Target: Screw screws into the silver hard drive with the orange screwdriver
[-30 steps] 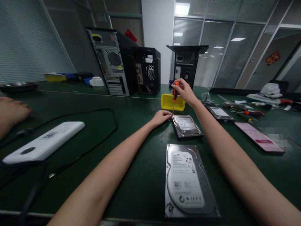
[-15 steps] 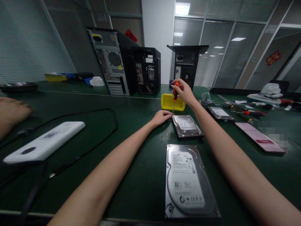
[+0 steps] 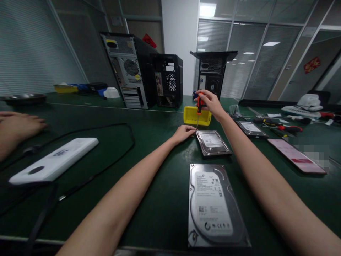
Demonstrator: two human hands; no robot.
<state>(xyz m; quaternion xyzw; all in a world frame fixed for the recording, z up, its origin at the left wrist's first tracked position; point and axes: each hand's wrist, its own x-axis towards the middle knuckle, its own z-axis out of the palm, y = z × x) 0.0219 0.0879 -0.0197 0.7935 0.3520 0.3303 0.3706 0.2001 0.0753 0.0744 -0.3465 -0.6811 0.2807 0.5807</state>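
My right hand (image 3: pixel 212 104) is closed around the orange and black handle of a screwdriver (image 3: pixel 199 106), held upright with its shaft pointing down. The screwdriver's tip meets the far left corner of a hard drive (image 3: pixel 214 143) lying label up on the green table. Beside that corner rests my left hand (image 3: pixel 183 134), its fingertips pinched together near the tip; whatever they hold is too small to make out. Closer to me lies a second, larger-looking hard drive (image 3: pixel 211 206) with a white label. Just behind the screwdriver stands a yellow tray (image 3: pixel 190 116).
Computer cases (image 3: pixel 144 71) stand at the back. At right are another hard drive (image 3: pixel 252 128), a pink-screened phone (image 3: pixel 295 155) and red-handled pliers (image 3: pixel 290 128). A white power bank (image 3: pixel 57 160) and black cable (image 3: pixel 130 137) lie left, near another person's hand (image 3: pixel 22 128).
The view has shifted slightly. The other person's hand at the left has come further into view, to the right. My hands and the screwdriver hold nearly the same place at the drive's corner.
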